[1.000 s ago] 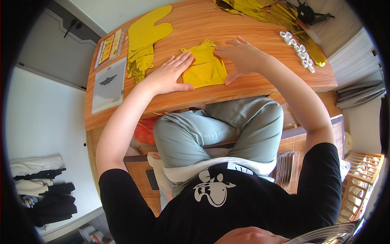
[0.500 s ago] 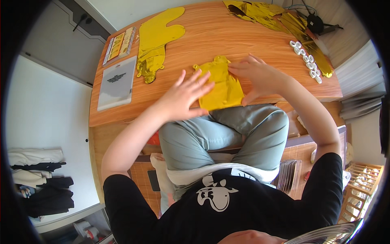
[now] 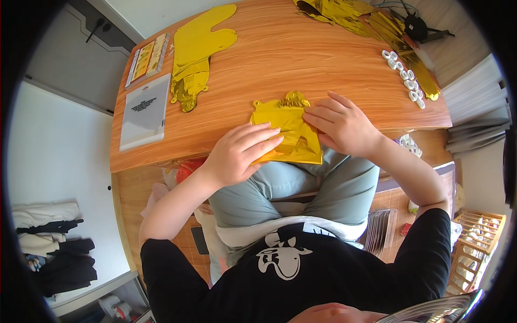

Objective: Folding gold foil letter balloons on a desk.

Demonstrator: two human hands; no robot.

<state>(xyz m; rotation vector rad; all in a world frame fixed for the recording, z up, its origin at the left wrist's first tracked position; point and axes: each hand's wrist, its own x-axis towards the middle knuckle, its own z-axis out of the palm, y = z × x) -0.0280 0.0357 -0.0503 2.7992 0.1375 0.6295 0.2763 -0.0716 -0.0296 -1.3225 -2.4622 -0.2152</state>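
A folded piece of shiny gold foil, apparently a flat foil balloon (image 3: 288, 116), lies at the table's near edge. Its lower border hangs slightly past that edge, over my lap. Across its left side rest the outstretched fingers of my left hand (image 3: 239, 153), with the thumb by the lower left corner. On the opposite side, my right hand (image 3: 344, 125) lays its extended fingertips on the foil's right margin. Small tabs and a crinkled bulge stick up along the far end. Neither hand visibly grips the sheet, and what lies beneath the fingers is hidden.
Another gold foil balloon (image 3: 196, 54) lies flat at the table's left. Beside it are a clear plastic sleeve (image 3: 144, 113) and a boxed set (image 3: 148, 59). More gold foil (image 3: 344, 16) covers the far right, near several white ribbon rolls (image 3: 404, 75) and a black device with cables (image 3: 417, 27).
The foil has shifted toward me, its near border now over the table edge. My left hand has slid down and its fingers are closer together; my right hand has lowered too.
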